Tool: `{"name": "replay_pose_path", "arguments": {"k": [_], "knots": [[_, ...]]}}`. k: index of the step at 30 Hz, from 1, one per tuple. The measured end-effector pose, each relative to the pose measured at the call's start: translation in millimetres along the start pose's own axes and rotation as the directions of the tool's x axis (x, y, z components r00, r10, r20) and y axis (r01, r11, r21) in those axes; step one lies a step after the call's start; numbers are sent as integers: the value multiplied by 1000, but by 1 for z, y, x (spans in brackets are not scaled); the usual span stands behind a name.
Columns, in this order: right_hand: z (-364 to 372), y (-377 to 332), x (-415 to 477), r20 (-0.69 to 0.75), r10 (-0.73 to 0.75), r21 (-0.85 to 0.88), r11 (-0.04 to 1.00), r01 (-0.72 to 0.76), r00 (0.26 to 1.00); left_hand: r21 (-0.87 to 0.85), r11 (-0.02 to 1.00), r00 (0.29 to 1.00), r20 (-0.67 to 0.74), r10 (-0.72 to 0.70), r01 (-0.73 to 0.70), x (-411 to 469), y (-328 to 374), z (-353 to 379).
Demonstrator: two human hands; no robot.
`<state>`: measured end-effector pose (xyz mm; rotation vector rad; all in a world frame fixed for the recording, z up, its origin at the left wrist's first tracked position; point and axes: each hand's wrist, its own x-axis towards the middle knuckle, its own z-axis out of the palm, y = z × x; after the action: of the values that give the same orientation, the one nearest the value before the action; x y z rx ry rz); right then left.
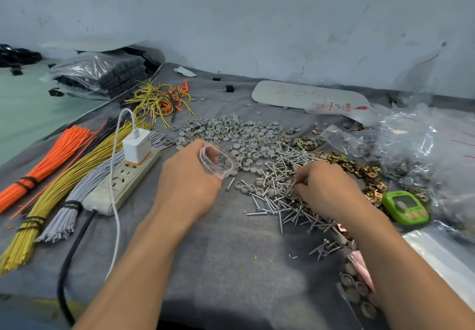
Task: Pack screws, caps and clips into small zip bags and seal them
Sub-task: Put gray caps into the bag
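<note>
Two hands busy, we note. Left hand point(190, 183) grips open clear bag point(218, 162), centre frame. Right hand point(326, 185) pinches screws point(280, 167), lower right of bag. We expect short carry up-left.

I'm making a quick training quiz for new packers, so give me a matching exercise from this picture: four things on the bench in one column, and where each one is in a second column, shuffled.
Things
1. zip bag
2. screws
3. green timer
4. white charger

Places
A. plugged into the power strip
B. held open by the left hand
C. beside the brass clips, far right
D. the right hand pinches some

Pairs: 1-B, 2-D, 3-C, 4-A
</note>
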<state>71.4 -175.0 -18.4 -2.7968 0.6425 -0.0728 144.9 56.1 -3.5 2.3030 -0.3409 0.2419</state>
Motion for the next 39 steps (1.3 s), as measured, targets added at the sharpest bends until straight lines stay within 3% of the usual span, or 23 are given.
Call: {"name": "replay_pose_path", "arguments": {"k": [4,7,11,14,23,27,30,32,35,37,39], "knots": [[-9,9,-4,-39,-2,95,996,6,999,13,1000,999,51,-6,5,0,4,4],[-14,14,-9,-59,-14,269,963,29,998,46,999,995,100,20,-25,-1,6,6],[-27,6,-23,-131,-57,644,754,128,990,45,991,981,151,119,-127,-11,13,16],[-30,-12,-36,-207,-96,743,632,220,974,26,987,968,203,149,-158,-16,21,21],[-8,-42,-28,-214,-110,592,776,218,971,-17,977,909,363,203,-212,-21,40,39],[-12,-31,-28,-211,-155,672,694,258,965,-19,978,931,305,203,-208,-19,42,42],[-20,-9,-24,-271,-20,696,686,210,962,-85,981,951,242,193,-177,-15,39,39],[-21,7,-22,-252,19,563,816,131,968,-136,981,964,207,165,-139,-15,37,34],[-14,15,-27,-31,-24,231,972,30,999,-186,979,983,142,115,-87,-13,34,29],[-5,16,-31,102,-42,69,997,35,994,-190,980,993,87,80,-62,-11,32,26],[-1,15,-34,126,-61,18,998,59,990,-168,984,996,56,69,-59,-11,30,25]]}}
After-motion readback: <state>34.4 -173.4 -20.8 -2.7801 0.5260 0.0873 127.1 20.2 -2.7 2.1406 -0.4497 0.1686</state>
